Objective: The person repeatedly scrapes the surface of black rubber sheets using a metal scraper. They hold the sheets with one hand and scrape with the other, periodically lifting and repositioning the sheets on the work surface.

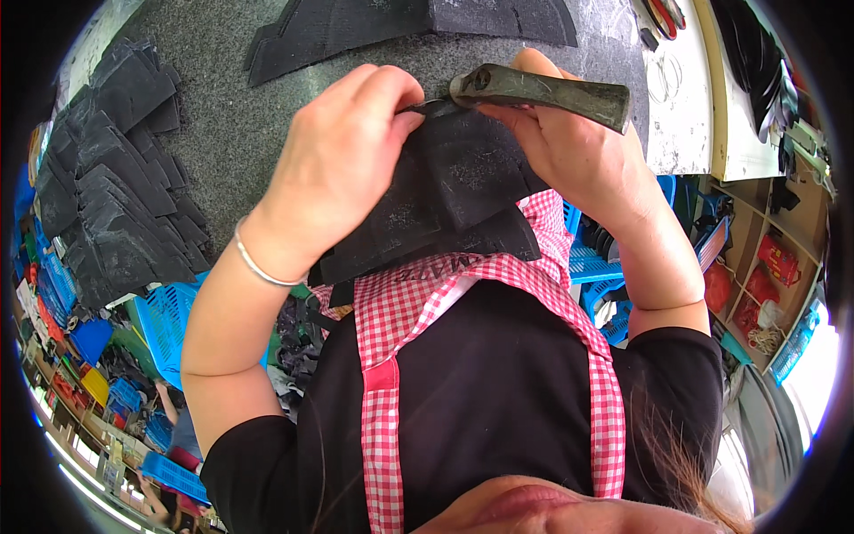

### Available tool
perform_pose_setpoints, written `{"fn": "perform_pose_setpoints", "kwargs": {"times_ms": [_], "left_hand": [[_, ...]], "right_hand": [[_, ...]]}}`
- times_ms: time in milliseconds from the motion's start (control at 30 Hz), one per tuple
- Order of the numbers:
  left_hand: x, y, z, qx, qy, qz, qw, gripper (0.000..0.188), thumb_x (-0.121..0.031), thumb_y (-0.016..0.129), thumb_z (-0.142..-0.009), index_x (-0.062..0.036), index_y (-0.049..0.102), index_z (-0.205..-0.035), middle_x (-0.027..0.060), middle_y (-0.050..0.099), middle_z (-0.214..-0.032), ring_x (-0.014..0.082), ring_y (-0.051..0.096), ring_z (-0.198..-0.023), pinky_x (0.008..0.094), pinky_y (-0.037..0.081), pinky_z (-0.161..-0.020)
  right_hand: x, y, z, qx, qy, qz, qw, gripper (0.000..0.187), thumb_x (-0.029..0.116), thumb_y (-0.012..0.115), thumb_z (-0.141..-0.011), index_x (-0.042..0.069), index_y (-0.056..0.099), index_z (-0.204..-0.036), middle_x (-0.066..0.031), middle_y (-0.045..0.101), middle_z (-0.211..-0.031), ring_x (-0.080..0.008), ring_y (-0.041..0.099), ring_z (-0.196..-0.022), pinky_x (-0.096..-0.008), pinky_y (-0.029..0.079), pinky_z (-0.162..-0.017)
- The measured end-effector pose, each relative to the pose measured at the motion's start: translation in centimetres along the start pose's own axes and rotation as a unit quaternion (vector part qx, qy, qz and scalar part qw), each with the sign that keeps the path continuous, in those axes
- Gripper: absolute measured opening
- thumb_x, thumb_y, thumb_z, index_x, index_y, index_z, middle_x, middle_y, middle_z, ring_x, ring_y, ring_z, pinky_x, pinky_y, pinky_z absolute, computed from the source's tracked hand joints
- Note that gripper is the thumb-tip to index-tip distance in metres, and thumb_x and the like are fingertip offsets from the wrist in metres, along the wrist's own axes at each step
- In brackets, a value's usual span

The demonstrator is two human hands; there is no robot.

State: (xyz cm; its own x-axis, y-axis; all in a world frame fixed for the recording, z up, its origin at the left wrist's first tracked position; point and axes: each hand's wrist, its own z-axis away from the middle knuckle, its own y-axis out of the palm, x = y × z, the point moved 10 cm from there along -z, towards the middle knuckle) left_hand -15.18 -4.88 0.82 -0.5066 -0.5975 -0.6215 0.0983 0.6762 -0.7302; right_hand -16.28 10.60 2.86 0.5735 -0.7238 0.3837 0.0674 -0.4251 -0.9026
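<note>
My left hand point(342, 147) is closed, thumb and fingers pinching the far edge of a black sheet piece point(471, 169). The piece has pale dusty marks and a crease down its middle, and it lies at the near edge of the grey table point(236, 133). My right hand point(578, 156) grips a hammer point(543, 93) with a worn, dark metal head. Its round striking face is close to the piece's far edge, beside my left fingertips. The hammer's handle is hidden behind the head and my hand. Under the piece, more black layers point(445, 245) reach toward my checked apron.
Overlapping black pieces point(116, 178) are heaped on the table's left. Another black piece point(400, 27) lies beyond my hands. Blue plastic baskets point(165, 325) stand below the table on both sides. Wooden shelves point(756, 222) with red items are at right. Other people work at lower left.
</note>
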Motion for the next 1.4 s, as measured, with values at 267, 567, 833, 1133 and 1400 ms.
{"fn": "perform_pose_setpoints", "kwargs": {"times_ms": [267, 567, 833, 1133, 1400], "left_hand": [[-0.5, -0.7, 0.8, -0.021, 0.061, -0.04, 0.997, 0.015, -0.004, 0.085, -0.085, -0.0069, 0.08, -0.098, 0.0069, 0.073, -0.093, 0.0269, 0.074, -0.087, 0.0388, 0.061, -0.073], [1.3, -1.5, 1.2, -0.024, 0.017, 0.03, 0.999, 0.016, -0.003, 0.085, -0.084, -0.0056, 0.081, -0.099, 0.0081, 0.075, -0.091, 0.0292, 0.074, -0.084, 0.0395, 0.06, -0.075], [0.4, -1.6, 2.0, -0.014, 0.044, -0.028, 0.999, 0.017, 0.0, 0.084, -0.083, -0.0041, 0.082, -0.099, 0.0084, 0.073, -0.093, 0.0284, 0.073, -0.085, 0.0389, 0.06, -0.075], [0.7, -3.0, 3.6, -0.036, 0.048, -0.024, 0.998, 0.018, -0.001, 0.081, -0.081, -0.0062, 0.081, -0.099, 0.0039, 0.07, -0.092, 0.0245, 0.072, -0.087, 0.0364, 0.061, -0.073], [0.6, -3.9, 5.5, -0.034, 0.019, -0.073, 0.997, 0.017, 0.001, 0.081, -0.081, -0.0047, 0.078, -0.097, 0.0066, 0.072, -0.094, 0.0273, 0.072, -0.087, 0.0385, 0.061, -0.075]], "right_hand": [[-0.1, -0.7, -0.9, 0.013, 0.011, -0.036, 0.999, 0.021, 0.021, 0.08, -0.101, 0.006, 0.066, -0.107, -0.0155, 0.068, -0.079, -0.0392, 0.072, -0.075, -0.0457, 0.056, -0.063], [0.9, 1.0, -1.1, 0.063, 0.026, -0.009, 0.998, 0.022, 0.019, 0.082, -0.099, 0.006, 0.069, -0.111, -0.0154, 0.07, -0.084, -0.0391, 0.072, -0.081, -0.0453, 0.055, -0.065], [3.6, 1.2, -2.0, 0.081, -0.017, 0.026, 0.996, 0.024, 0.021, 0.083, -0.098, 0.006, 0.066, -0.106, -0.0143, 0.07, -0.081, -0.0373, 0.072, -0.075, -0.0428, 0.055, -0.061], [4.6, 2.1, -1.7, 0.057, -0.04, 0.001, 0.998, 0.025, 0.019, 0.084, -0.096, 0.009, 0.061, -0.096, -0.0119, 0.065, -0.075, -0.0367, 0.069, -0.069, -0.0447, 0.054, -0.058], [6.4, 2.4, -2.8, 0.056, -0.08, -0.024, 0.995, 0.022, 0.012, 0.082, -0.094, 0.01, 0.06, -0.096, -0.0119, 0.063, -0.073, -0.0393, 0.068, -0.066, -0.0462, 0.052, -0.054]]}}
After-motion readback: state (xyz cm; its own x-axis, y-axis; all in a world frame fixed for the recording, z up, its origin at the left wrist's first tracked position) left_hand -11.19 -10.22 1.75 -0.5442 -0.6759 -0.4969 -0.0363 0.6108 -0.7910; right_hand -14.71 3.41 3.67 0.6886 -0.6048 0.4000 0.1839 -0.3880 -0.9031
